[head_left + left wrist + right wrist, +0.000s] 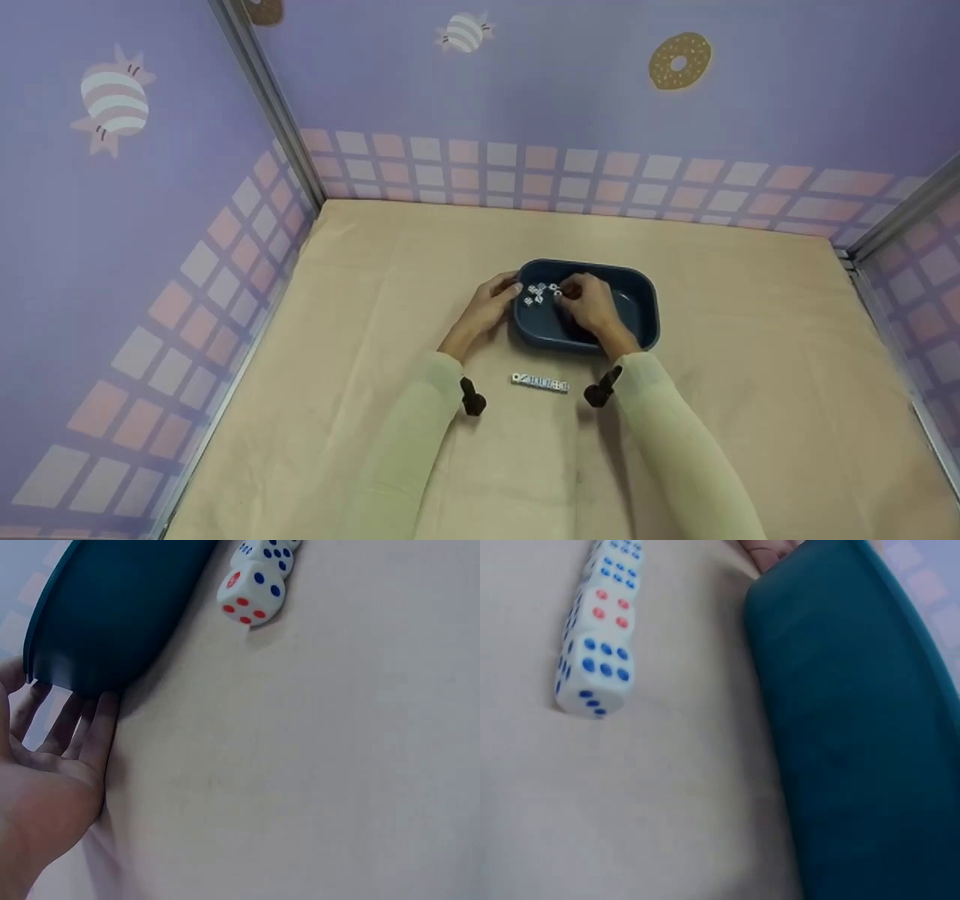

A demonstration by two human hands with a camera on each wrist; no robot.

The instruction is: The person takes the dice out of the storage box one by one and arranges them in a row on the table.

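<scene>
My left hand (489, 305) holds the left end of a dark blue plastic tub (649, 300), thumb at the rim and fingers against its outside. In the left wrist view the fingers (97, 731) lie along the tub's outer wall (112, 615). My right hand (592, 304) reaches inside, fingers bent down, fingertips right at a couple of white dice (553, 287); I cannot tell whether it pinches one. Several loose dice (534, 294) lie in the tub's left part. The right wrist view shows the tub's side (847, 727), with the right hand out of sight.
In front of the tub, a straight row of touching dice (540, 383) lies on the beige cloth (360, 315). Patterned purple panels (525, 90) stand behind and at both sides. Black wrist cameras (472, 399) hang close to the row's ends.
</scene>
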